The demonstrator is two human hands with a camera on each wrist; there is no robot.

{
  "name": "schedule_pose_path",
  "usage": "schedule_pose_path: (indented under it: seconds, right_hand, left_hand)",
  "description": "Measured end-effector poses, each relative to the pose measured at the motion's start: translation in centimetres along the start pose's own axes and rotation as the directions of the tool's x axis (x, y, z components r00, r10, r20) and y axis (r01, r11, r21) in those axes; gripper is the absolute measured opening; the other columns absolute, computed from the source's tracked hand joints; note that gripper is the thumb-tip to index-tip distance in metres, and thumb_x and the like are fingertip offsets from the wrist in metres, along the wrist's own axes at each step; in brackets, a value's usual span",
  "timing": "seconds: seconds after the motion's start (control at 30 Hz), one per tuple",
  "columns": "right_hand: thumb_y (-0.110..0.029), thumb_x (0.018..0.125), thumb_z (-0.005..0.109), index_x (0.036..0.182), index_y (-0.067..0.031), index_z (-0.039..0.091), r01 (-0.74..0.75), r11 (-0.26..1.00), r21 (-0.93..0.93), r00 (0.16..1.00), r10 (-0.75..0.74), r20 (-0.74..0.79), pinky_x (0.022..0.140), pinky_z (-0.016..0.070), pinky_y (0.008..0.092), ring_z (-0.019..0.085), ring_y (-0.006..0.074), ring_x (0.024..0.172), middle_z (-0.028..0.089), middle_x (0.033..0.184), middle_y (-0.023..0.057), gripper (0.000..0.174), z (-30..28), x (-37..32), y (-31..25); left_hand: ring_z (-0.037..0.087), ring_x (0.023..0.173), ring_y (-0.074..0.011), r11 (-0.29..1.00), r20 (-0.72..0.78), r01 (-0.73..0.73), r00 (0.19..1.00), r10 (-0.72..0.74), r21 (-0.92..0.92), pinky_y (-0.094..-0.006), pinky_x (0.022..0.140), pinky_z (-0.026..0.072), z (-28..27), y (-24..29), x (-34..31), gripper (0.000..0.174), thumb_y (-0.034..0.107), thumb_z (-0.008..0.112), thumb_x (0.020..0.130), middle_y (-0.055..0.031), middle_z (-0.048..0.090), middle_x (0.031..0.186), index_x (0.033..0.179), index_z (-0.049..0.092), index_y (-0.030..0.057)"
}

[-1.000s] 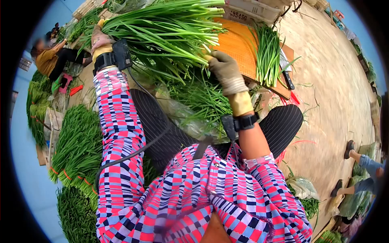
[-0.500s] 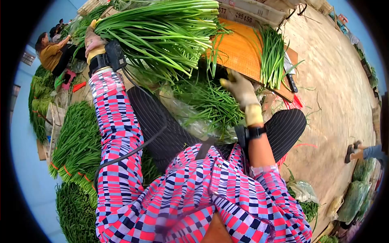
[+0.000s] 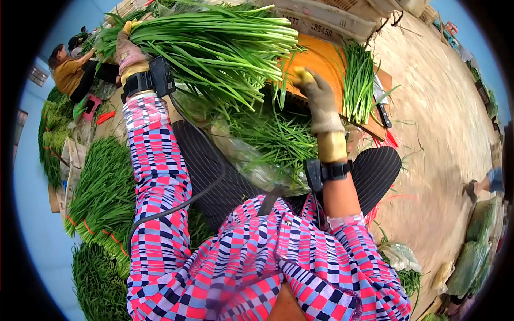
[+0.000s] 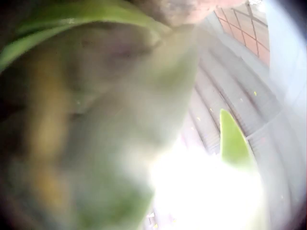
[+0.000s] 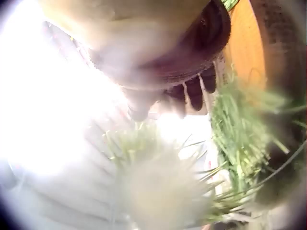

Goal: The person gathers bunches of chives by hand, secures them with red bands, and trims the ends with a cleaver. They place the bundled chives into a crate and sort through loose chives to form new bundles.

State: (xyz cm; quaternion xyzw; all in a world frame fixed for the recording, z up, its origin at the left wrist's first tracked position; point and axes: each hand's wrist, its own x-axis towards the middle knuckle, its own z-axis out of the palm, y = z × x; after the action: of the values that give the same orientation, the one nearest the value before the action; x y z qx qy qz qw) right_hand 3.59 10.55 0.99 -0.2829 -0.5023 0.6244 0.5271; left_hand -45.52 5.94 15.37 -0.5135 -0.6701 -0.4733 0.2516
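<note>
My gloved left hand [image 3: 130, 51] grips the leafy end of a large bundle of garlic chives [image 3: 214, 51], held up with its pale stem ends pointing right. Blurred leaves fill much of the left wrist view. My gloved right hand [image 3: 322, 104] hovers just right of those stem ends, over the edge of an orange board [image 3: 321, 56]; its yellow fingertips bend loosely with nothing visible between them. On the board lies a smaller bunch of garlic chives [image 3: 357, 83], beside a black-handled knife [image 3: 384, 113]. Loose trimmed leaves [image 3: 281, 142] heap between my knees on clear plastic.
White crates [image 3: 316, 24] stand behind the board. Tied chive bundles [image 3: 104, 182] are stacked at my left, with another seated person [image 3: 69, 72] beyond. Concrete floor [image 3: 433, 123] stretches to the right, where filled plastic bags [image 3: 466, 265] lie and someone's foot [image 3: 472, 190] shows.
My right hand left the stem ends, swung down and right, then rose partway back toward them. The left hand keeps its grip; the bundle shifted slightly. People at the far right moved out of view.
</note>
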Motion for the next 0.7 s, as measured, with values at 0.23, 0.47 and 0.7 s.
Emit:
schedule_pose_path:
  seconds: [0.23, 0.47, 0.7]
  right_hand:
    - [-0.016, 0.088, 0.062, 0.122, 0.0000, 0.055, -0.090, 0.981, 0.171, 0.947, 0.031, 0.321, 0.082, 0.0464, 0.0250, 0.058, 0.0131, 0.091, 0.064, 0.100, 0.0053, 0.039, 1.4, 3.1, -2.6]
    - [-0.011, 0.085, 0.062, 0.120, 0.0001, 0.057, -0.172, 0.984, -0.049, 0.928, 0.179, 0.327, 0.080, 0.0468, 0.0250, 0.058, 0.0112, 0.088, 0.064, 0.099, 0.0022, 0.036, 2.0, 1.3, -3.5]
    - [-0.006, 0.089, 0.057, 0.115, 0.0003, 0.061, -0.070, 0.990, -0.123, 0.989, 0.085, 0.121, 0.065, 0.0491, 0.0246, 0.059, 0.0103, 0.070, 0.067, 0.090, 0.0053, 0.027, 2.7, 2.4, 3.0]
  left_hand:
    - [0.065, 0.087, -0.0206, 0.926, -0.029, 0.173, 0.981, -0.193, -0.335, -0.0331, 0.071, 0.0551, 0.5, 4.8, -0.3, 0.033, 0.019, 0.050, 0.090, -0.0117, 0.065, 0.107, 0.121, 0.055, 0.0065]
    - [0.061, 0.075, -0.0180, -0.117, 0.582, 0.583, 0.733, -0.351, -0.804, -0.0311, 0.066, 0.0518, -2.6, 10.0, -0.3, 0.023, 0.024, 0.050, 0.092, -0.0086, 0.062, 0.091, 0.102, 0.059, 0.0050]
    - [0.051, 0.083, -0.0154, -0.398, 0.511, 0.417, 0.843, -0.166, -0.817, -0.0300, 0.078, 0.0438, -0.9, 11.8, -2.2, 0.014, 0.018, 0.062, 0.084, -0.0018, 0.054, 0.082, 0.092, 0.056, 0.0074]
